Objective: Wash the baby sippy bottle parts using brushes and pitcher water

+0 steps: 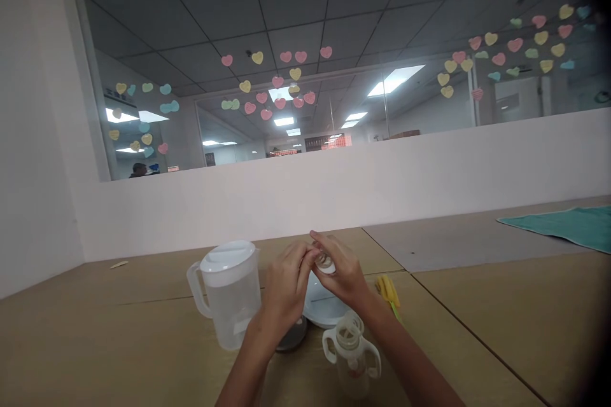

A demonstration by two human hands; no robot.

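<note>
Above a pale basin, both my hands meet around a small round white-rimmed piece, perhaps a baby bottle's top. My right hand is curled around its outer side. My left hand has its fingers closed and pressed against it from the left; the fingertips are partly hidden. Below my right wrist stands a clear baby bottle with two white handles, upright, its threaded neck uncovered. A dark round object lies partly behind my left forearm.
Left of my hands stands a translucent pitcher with a white lid. A yellow item with a green part lies right of the basin. A teal cloth is at the far right. Behind the table runs a low white wall under a window.
</note>
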